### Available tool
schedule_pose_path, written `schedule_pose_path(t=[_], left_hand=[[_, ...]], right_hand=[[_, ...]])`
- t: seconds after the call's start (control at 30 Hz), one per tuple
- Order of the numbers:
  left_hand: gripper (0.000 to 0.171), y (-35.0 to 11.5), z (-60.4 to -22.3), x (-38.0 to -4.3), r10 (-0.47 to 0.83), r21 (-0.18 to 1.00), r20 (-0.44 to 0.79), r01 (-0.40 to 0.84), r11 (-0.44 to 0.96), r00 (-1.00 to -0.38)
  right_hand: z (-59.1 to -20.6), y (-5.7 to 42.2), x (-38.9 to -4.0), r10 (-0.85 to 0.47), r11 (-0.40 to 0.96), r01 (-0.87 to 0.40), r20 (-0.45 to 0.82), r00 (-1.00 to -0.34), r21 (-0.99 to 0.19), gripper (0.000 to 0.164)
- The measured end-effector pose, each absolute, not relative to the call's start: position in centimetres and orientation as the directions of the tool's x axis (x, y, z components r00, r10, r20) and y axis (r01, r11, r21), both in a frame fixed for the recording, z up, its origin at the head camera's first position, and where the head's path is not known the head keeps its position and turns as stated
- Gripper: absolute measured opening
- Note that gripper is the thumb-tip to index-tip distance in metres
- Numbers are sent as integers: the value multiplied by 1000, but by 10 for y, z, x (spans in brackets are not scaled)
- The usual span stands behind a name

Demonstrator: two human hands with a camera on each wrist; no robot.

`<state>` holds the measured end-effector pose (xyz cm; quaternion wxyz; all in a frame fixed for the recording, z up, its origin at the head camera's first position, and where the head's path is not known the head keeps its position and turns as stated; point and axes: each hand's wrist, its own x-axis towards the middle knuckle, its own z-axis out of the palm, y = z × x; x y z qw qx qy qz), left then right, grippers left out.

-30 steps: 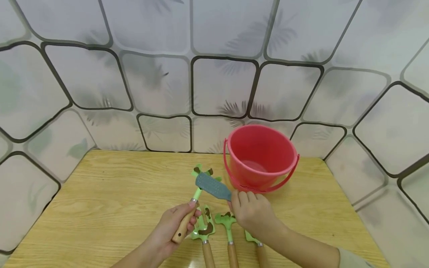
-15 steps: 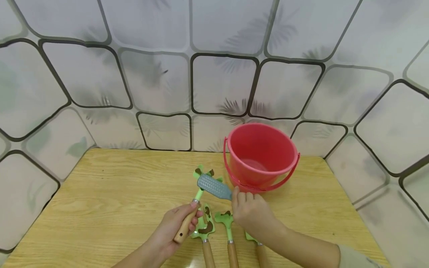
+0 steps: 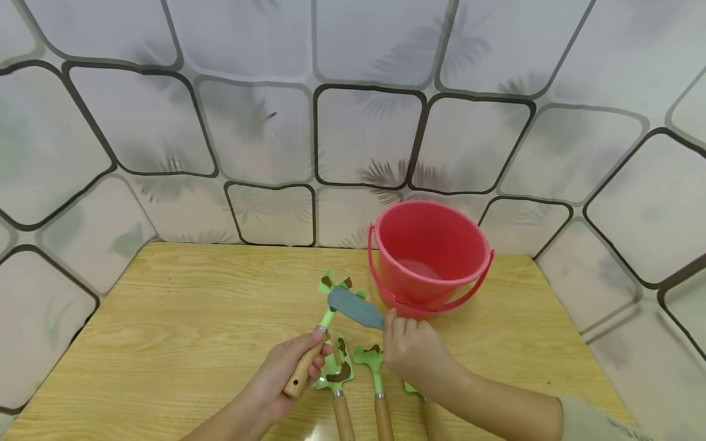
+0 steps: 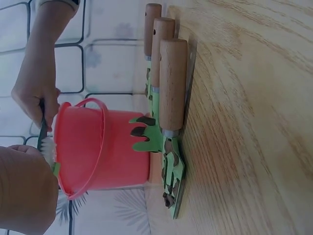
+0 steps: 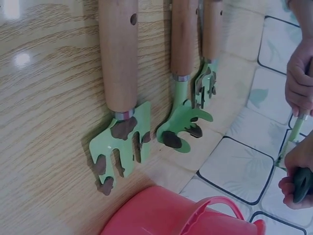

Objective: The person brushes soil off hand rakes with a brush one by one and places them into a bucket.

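My left hand [image 3: 276, 370] grips the wooden handle of a small green hand rake [image 3: 326, 317], its head tilted up and away, with brown dirt-like patches on the tines. My right hand [image 3: 416, 350] holds a grey-backed brush [image 3: 355, 307] that lies across the rake's head and hides part of it. In the left wrist view, white bristles [image 4: 48, 148] show under the brush, right at the green metal. Below the hands lie a green garden fork [image 3: 334, 383] and a smaller claw rake [image 3: 371, 359], both with brown patches. Another green fork [image 5: 122, 142] is mostly hidden under my right forearm in the head view.
A red bucket [image 3: 399, 278] with its handle hanging down the front stands behind my right hand. Wood-grain tabletop [image 3: 182, 331] spreads to the left. Patterned panels [image 3: 270, 147] rise behind the table and on both sides.
The brush has shifted slightly right along the rake's head, and its back has tilted a little back and forth. My left hand and the rake stay nearly still; the other tools have not moved.
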<state>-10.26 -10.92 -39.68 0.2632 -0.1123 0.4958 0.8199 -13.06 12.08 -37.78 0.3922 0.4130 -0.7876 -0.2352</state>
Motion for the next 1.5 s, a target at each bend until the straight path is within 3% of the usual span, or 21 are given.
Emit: schedule_pose_path(t=[0.3, 0.53, 0.7, 1.13, 1.5], left_hand=[[32, -119, -398, -110, 276, 740, -458, -534, -410, -845], [36, -111, -397, -108, 292, 734, -457, -542, -409, -840], [44, -105, -393, -106, 301, 743, -454, -543, -392, -839], [47, -104, -387, -105, 295, 755, -442, -529, -387, -847], [34, -109, -391, -107, 312, 733, -456, -550, -400, -834]], right_hand=[[-373, 134, -122, -826, 562, -520, 404, -392, 644, 62], [-364, 130, -124, -779, 625, -524, 513, -361, 579, 53], [-362, 119, -127, -781, 621, -513, 524, -341, 592, 51], [-367, 105, -129, -791, 604, -459, 418, -447, 652, 59], [-372, 110, -129, -824, 543, -461, 337, -456, 702, 60]])
